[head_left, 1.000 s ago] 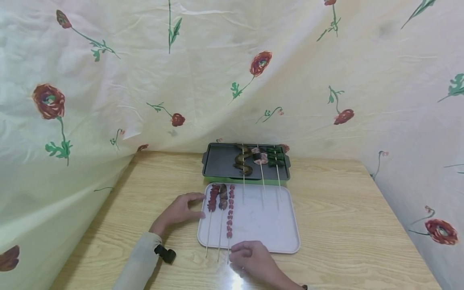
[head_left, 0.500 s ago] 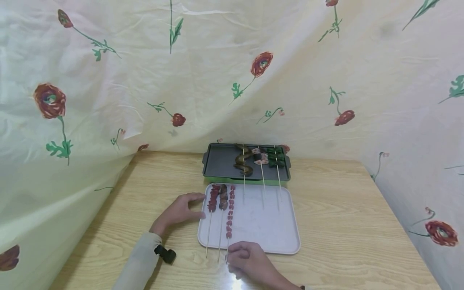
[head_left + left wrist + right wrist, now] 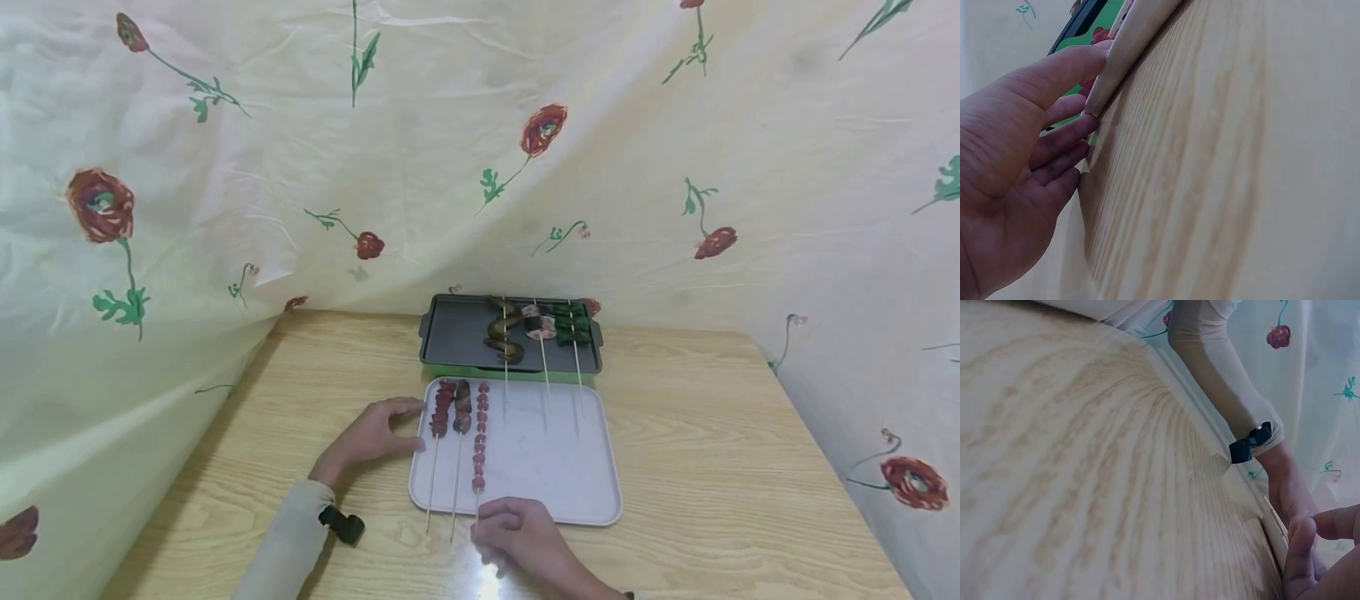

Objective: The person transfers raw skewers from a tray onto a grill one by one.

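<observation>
In the head view, my right hand (image 3: 517,533) pinches the lower stick of a skewer of small red pieces (image 3: 480,437). That skewer lies lengthwise on a white tray (image 3: 547,467). To its left, on the same tray, are a skewer of dark red meat chunks (image 3: 442,408) and a skewer of brownish pieces (image 3: 462,408). My left hand (image 3: 375,433) touches the tray's left rim with thumb and fingers spread. The left wrist view shows the left hand (image 3: 1029,137) with fingertips against the tray's edge (image 3: 1125,53). Only part of the right hand (image 3: 1319,562) appears in its wrist view.
Behind the tray stands a black grill pan (image 3: 457,333) with a green base. On it lie a brown wavy skewer (image 3: 502,329), a pink and black skewer (image 3: 537,321) and a green skewer (image 3: 570,325), their sticks reaching over the tray. A flowered cloth (image 3: 420,150) hangs behind the wooden table (image 3: 690,450).
My right hand has shifted the skewer of small red pieces slightly left, then right and a little forward. My left hand has stayed at the tray's rim.
</observation>
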Demonstrator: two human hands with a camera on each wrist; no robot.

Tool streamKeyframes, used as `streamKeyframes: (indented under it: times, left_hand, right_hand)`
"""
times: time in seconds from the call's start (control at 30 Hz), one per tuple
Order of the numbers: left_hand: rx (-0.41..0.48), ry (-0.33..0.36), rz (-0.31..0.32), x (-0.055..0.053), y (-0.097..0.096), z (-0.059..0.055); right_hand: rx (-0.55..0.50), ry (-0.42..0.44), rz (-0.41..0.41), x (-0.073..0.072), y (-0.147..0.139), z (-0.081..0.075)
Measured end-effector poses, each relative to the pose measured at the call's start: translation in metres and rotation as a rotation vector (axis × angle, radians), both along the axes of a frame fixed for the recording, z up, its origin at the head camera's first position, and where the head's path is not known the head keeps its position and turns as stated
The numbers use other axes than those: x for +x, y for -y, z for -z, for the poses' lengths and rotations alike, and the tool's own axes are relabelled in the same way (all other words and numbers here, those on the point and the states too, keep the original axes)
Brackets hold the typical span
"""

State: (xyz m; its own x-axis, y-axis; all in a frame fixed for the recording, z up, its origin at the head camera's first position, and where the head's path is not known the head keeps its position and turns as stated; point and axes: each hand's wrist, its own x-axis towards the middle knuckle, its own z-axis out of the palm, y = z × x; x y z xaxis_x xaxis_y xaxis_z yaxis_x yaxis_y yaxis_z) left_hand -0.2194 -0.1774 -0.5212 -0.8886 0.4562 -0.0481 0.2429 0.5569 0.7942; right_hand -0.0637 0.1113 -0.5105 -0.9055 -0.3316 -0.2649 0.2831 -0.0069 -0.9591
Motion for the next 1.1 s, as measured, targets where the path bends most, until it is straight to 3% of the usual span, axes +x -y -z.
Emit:
streamKeyframes:
  times: [0.4, 0.83, 1.1]
  left_hand:
    - [-0.008, 0.001, 0.003, -0.001, 0.001, 0.001]
    - [-0.003, 0.0, 0.004, -0.001, 0.001, 0.0]
    - [0.004, 0.009, -0.004, 0.0, 0.0, 0.001]
  right_hand:
    - [0.02, 0.057, 0.035, -0.004, -0.001, 0.004]
    - [0.05, 0.049, 0.023, -0.004, -0.003, 0.002]
    - [0.091, 0.016, 0.021, -0.003, -0.009, -0.011]
